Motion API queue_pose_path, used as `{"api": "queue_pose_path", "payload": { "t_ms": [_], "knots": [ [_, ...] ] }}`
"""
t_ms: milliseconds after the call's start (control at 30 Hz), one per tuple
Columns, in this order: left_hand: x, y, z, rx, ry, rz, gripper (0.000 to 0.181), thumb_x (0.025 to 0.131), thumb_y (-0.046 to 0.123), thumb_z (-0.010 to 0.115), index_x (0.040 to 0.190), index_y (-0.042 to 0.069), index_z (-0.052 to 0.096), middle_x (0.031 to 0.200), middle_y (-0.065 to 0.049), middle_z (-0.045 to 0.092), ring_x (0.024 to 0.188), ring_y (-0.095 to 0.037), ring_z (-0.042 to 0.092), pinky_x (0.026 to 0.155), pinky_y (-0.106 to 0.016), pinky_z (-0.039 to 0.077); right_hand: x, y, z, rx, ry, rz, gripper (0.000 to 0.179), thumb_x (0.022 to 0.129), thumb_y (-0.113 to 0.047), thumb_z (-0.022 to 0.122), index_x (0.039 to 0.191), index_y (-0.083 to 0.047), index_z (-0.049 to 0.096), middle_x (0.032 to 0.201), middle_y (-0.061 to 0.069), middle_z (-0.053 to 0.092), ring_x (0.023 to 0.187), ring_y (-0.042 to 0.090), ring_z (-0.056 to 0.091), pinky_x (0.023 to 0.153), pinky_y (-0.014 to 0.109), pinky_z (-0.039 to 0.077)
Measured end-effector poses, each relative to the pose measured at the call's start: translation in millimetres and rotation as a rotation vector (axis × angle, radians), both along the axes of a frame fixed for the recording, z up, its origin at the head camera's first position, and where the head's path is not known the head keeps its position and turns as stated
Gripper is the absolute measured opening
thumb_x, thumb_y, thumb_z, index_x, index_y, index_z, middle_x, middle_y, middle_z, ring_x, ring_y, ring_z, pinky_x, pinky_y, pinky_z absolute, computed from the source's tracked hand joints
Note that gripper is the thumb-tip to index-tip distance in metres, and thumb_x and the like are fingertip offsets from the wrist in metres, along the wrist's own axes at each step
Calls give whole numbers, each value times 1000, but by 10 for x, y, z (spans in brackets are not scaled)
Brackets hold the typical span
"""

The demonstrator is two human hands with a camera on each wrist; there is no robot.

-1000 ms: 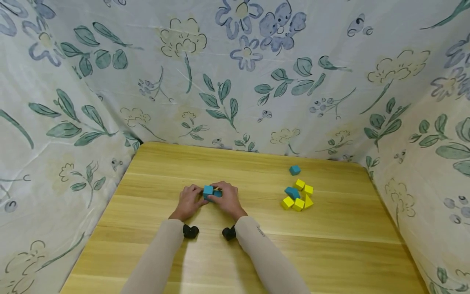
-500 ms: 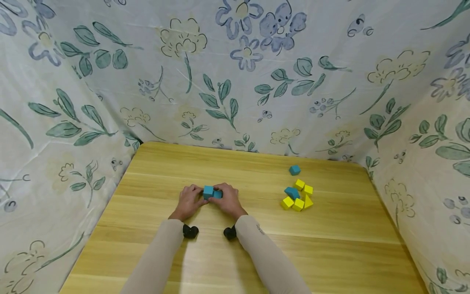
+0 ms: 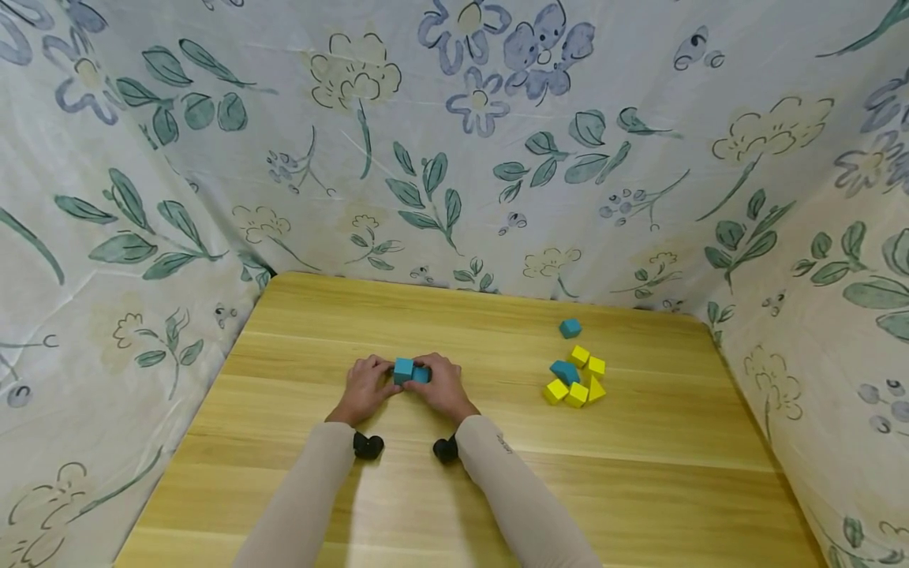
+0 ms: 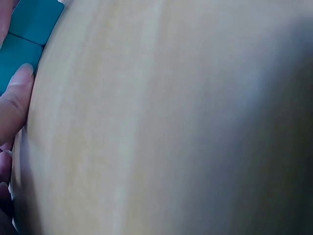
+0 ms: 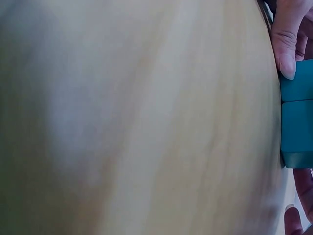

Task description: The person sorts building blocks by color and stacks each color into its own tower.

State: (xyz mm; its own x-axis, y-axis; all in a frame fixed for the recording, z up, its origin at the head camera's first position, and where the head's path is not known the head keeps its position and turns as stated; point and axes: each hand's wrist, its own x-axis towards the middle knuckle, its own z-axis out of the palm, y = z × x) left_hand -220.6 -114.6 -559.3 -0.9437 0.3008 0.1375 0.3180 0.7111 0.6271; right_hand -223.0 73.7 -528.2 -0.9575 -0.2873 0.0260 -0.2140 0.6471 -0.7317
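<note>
Two blue blocks stand side by side between my hands, left of the table's middle. In the head view the left blue block [image 3: 402, 370] looks taller than the right blue block [image 3: 421, 375]. My left hand [image 3: 365, 388] grips the left one from its outer side, thumb toward me. My right hand [image 3: 444, 386] pinches the right one between thumb and fingers, which hide part of it. The left wrist view shows the left thumb [image 4: 17, 98] against a blue block [image 4: 19, 56]. In the right wrist view the right thumb [image 5: 286, 54] presses a blue block [image 5: 297, 85] touching its neighbour.
On the right of the wooden table [image 3: 639, 489] lie several yellow cubes [image 3: 578, 394], a yellow triangular block [image 3: 596, 389] and a blue arch-like block [image 3: 566, 371]. One blue cube [image 3: 570, 328] sits behind them. A floral curtain [image 3: 454, 197] surrounds the table's back and sides.
The right hand has shifted slightly toward me and its fingers have lowered. More of the right block's top now shows. The left hand and left block have hardly moved.
</note>
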Motion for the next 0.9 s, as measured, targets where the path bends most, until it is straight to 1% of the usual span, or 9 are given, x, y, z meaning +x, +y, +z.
{"api": "queue_pose_path", "payload": {
  "t_ms": [133,267,400,500,567,700,800,900],
  "knots": [
    [-1,1,-2,-1,5,0,43,88,25,71,122,1,62,111,-12,55,102,-34,46,88,-51,32,-3,13,-15,0,7,12,43,85,-26,75,121,-6,64,118,10,63,109,29,57,93,47,29],
    [0,1,-1,-4,8,0,44,88,25,71,123,1,62,111,-12,55,102,-34,46,89,-52,32,6,53,-19,-24,-4,25,47,84,-28,76,124,-8,62,119,10,62,110,29,56,95,50,29],
    [7,1,5,0,12,0,45,87,26,71,123,0,61,111,-13,55,103,-34,46,89,-53,32,16,144,-7,-54,-41,28,54,82,-30,78,129,-12,59,120,7,60,112,28,54,100,52,25],
    [8,0,6,1,17,-3,46,87,26,72,123,-1,61,111,-13,55,104,-35,46,89,-53,33,17,260,31,-86,-82,37,61,80,-28,80,133,-13,55,122,8,57,114,29,50,102,54,23],
    [7,0,7,0,20,-4,47,86,27,72,123,-1,61,112,-14,56,104,-35,46,89,-53,33,10,359,75,-109,-108,44,65,79,-24,81,137,-12,52,125,9,55,116,31,47,102,56,22],
    [9,-4,9,9,22,-3,47,86,26,72,122,-2,61,112,-14,56,104,-35,46,89,-53,33,-7,597,213,-142,-144,50,71,81,-14,78,143,-10,44,133,14,48,123,36,40,102,58,27],
    [13,-6,8,8,21,-11,47,86,25,72,122,-2,61,112,-14,56,104,-35,46,89,-52,33,-21,817,352,-143,-144,40,71,82,-7,76,144,-8,41,138,19,44,127,40,36,102,59,30],
    [17,-4,-1,5,22,-13,47,86,26,72,122,-2,61,112,-14,56,104,-35,46,88,-51,33,-62,1080,465,-129,-121,10,69,84,-4,74,144,-6,40,139,21,42,128,43,35,103,59,30]
  ]
}}
